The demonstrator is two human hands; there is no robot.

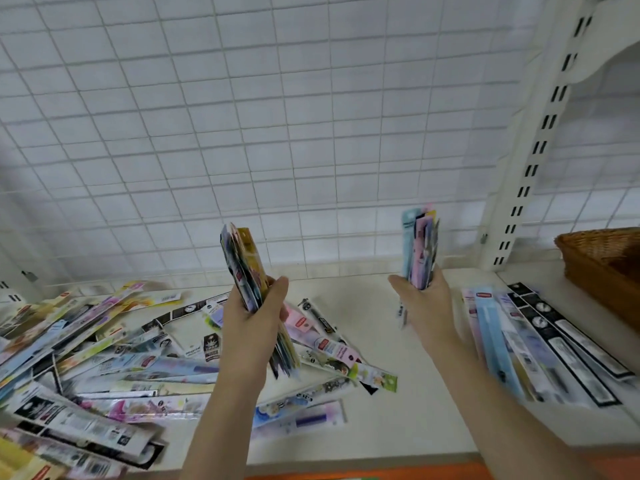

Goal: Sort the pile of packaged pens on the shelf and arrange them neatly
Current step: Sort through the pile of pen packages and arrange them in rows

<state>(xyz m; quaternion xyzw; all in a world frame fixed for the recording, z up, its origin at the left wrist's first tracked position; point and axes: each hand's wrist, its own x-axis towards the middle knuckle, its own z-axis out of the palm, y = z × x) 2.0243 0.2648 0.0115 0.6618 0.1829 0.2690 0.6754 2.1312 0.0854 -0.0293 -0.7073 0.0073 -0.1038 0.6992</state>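
1. Left hand grips an upright bundle of packaged pens; right hand grips a second bundle.
2. Loose pile covers the shelf's left end.
3. Neat row lies near the right edge.

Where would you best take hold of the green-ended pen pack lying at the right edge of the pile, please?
Probably at its green end, coming from the right. That end juts out of the loose pile onto bare shelf, with nothing lying on it, while its other end runs under neighbouring packs. Both hands are full: left hand, right hand.
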